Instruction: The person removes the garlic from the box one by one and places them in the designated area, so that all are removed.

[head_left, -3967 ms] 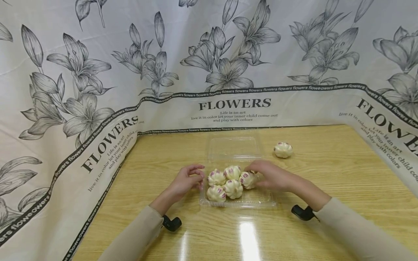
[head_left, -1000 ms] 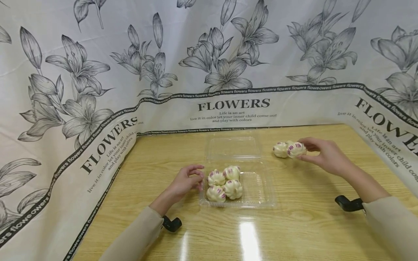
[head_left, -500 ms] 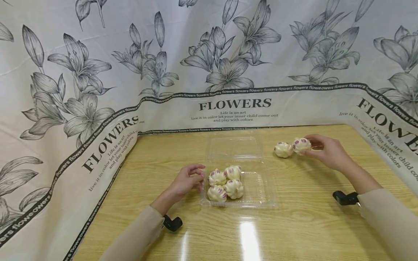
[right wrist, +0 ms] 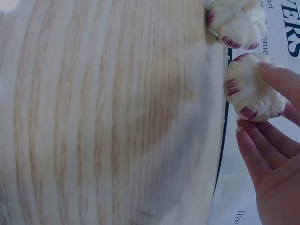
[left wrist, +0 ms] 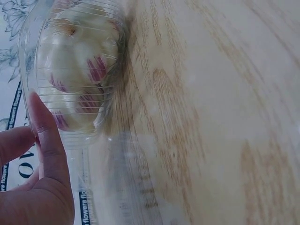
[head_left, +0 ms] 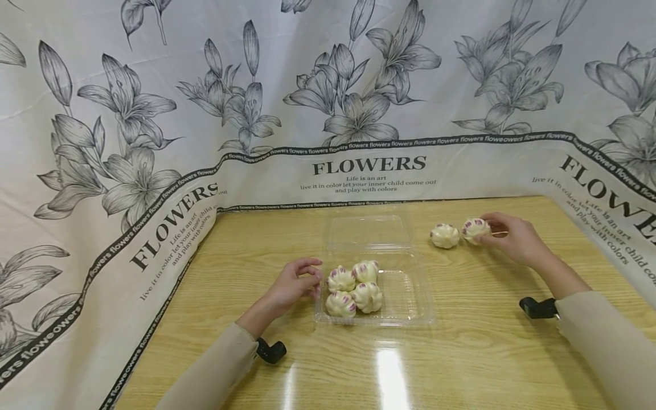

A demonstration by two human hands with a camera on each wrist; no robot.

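My right fingers (right wrist: 253,154) pinch a garlic bulb (right wrist: 255,89), another bulb (head_left: 445,236) just left of them. My left fingers (left wrist: 50,150) pinch the rim of a clear plastic clamshell (head_left: 402,296), four bulbs (head_left: 361,295) inside. Beyond both, the cloth (head_left: 471,168) reads "FLOWERS" and "Life is an art".

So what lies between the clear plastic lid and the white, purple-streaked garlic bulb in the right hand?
Another white, purple-streaked garlic bulb, on the wooden table; this shows in the head view.
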